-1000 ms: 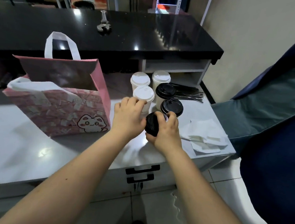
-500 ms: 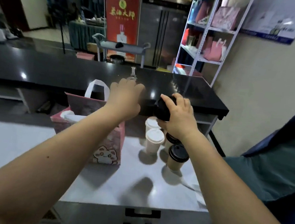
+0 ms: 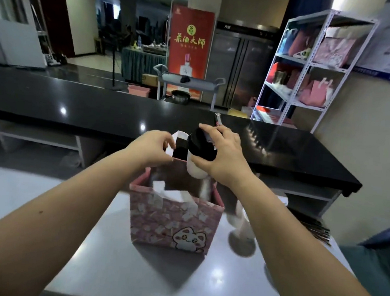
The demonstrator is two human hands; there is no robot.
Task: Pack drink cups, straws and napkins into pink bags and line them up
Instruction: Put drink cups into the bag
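Head view: loading step.
Our left hand pinches the white handle of the pink paper bag; right hand grips a black-lidded white cup we next lower upright.

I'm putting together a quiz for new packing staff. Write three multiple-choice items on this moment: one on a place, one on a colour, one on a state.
1. Where is the cup that the right hand holds?
A. above the open pink bag
B. lying on the black counter
C. on the shelf rack

2. What colour is the cup's lid?
A. white
B. black
C. red

3. What is the left hand doing?
A. resting flat on the table
B. pinching the bag's white handle
C. hanging idle

Answers:
1 A: the cup is over the bag's mouth.
2 B: the lid is dark on a white body.
3 B: thumb and fingers close on the strap.
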